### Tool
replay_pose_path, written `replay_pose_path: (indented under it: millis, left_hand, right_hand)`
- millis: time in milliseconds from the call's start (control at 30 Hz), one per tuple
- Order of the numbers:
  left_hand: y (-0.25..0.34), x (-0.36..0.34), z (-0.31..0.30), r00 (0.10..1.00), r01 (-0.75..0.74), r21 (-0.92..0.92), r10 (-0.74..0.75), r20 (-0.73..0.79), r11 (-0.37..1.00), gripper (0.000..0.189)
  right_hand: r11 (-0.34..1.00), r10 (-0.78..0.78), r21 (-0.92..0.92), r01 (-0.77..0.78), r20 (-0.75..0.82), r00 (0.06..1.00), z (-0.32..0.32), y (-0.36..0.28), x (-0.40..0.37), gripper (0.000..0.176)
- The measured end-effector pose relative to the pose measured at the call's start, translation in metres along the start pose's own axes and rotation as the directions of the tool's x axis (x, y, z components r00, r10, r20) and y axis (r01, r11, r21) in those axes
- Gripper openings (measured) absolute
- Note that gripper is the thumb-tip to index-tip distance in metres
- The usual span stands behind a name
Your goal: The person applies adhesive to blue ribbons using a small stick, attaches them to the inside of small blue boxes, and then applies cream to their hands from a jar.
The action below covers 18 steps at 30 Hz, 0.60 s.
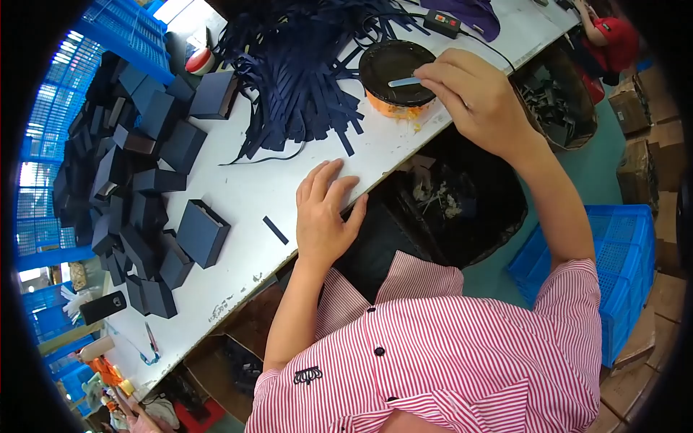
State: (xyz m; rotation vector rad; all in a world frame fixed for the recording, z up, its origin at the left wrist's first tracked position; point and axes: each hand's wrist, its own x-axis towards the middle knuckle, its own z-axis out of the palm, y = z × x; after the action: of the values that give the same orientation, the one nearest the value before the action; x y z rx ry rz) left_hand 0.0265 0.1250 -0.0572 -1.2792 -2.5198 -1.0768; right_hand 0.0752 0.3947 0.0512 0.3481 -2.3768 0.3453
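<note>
My right hand (476,94) pinches the end of a pale, flat spatula-like stick (404,82). The stick lies across the opening of a round dark pot (377,60), whose outside has orange and yellow smears. My left hand (325,209) rests on the white table near its front edge, fingers apart and nothing in them. Just left of it lies one short dark blue strip (275,230). Beyond my left hand, a big heap of dark blue strips (296,94) spreads over the table, one strip end pointing toward my fingers.
Many dark blue boxes (144,180) are piled at the left, beside blue crates (43,159). A phone (102,308) and scissors (150,343) lie lower left. A wired controller (442,23) sits behind the pot. Below the table edge is a black-lined bin (491,209); a blue crate (621,252) stands right.
</note>
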Motion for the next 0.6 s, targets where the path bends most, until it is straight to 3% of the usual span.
replay_pose_path:
  millis: [300,500,600]
  left_hand:
    - [0.0,0.0,-0.001,1.0,0.004,0.015,-0.004,0.005,1.0,0.026]
    - [0.001,0.0,0.0,1.0,0.012,0.027,-0.013,0.016,1.0,0.026]
    - [0.001,0.0,0.0,1.0,0.01,0.029,-0.011,0.016,1.0,0.026]
  right_hand:
    - [0.994,-0.048,-0.098,0.052,0.043,0.998,0.019,0.021,0.015,0.011]
    - [0.997,-0.075,-0.03,0.078,0.095,0.993,0.023,0.033,0.014,0.01]
    - [1.0,-0.018,0.009,0.016,0.179,0.984,0.014,0.033,0.012,0.01]
